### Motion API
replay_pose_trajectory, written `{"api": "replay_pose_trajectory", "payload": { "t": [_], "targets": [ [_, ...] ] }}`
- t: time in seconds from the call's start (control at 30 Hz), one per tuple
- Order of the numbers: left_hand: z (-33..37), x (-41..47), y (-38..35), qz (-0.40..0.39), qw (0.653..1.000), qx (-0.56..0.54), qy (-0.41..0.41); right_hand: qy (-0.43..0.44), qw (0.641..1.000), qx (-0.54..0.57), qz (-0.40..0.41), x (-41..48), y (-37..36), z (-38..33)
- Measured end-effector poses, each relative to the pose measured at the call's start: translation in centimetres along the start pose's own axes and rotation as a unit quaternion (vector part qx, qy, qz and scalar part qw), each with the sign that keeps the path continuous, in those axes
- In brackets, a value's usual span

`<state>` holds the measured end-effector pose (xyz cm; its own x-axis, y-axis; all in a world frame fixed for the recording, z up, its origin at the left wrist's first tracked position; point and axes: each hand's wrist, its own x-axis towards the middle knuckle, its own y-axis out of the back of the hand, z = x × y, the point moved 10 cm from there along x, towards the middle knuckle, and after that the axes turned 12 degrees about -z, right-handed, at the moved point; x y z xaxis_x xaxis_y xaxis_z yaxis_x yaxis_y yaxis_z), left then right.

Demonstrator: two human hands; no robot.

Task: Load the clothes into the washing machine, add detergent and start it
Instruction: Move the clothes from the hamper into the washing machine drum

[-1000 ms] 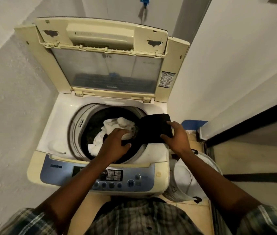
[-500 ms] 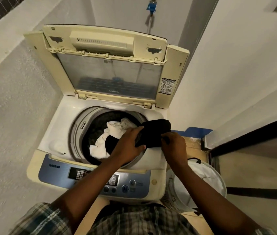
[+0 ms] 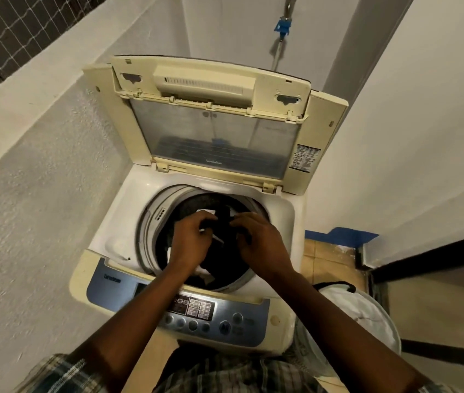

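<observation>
A cream top-loading washing machine stands in front of me with its lid raised upright. Both my hands are over the round drum opening. My left hand and my right hand each grip a black garment that hangs into the drum. White cloth shows beneath it inside the drum. The blue and silver control panel with its buttons runs along the front edge, partly crossed by my left forearm.
A white laundry basket with white cloth inside sits on the floor right of the machine. White walls close in at the left and right. A blue-clamped hose hangs behind the lid. A dark door frame is at right.
Both hands have carried the black garment from the drum's right rim to over the middle of the opening, and it now covers most of the white cloth. The camera has tilted.
</observation>
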<state>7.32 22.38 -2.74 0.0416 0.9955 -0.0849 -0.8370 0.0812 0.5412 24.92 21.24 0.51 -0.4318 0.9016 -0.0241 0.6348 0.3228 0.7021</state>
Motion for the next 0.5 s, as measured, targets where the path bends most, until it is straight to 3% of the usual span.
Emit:
{"api": "replay_pose_trajectory", "payload": {
  "t": [0.1, 0.23, 0.5],
  "targets": [
    [-2.6, 0.9, 2.3, 0.002, 1.0, 0.017, 0.018, -0.051, 0.999, 0.0, -0.018, -0.1, -1.5, 1.9],
    [-5.8, 2.4, 3.5, -0.066, 0.996, 0.043, 0.046, -0.112, 0.993, -0.006, -0.035, -0.3, -3.8, 2.8],
    [-9.3, 3.0, 5.6, -0.128, 0.99, 0.037, 0.035, -0.167, 0.985, 0.043, 0.011, -0.5, -6.8, 2.0]
  ]
}}
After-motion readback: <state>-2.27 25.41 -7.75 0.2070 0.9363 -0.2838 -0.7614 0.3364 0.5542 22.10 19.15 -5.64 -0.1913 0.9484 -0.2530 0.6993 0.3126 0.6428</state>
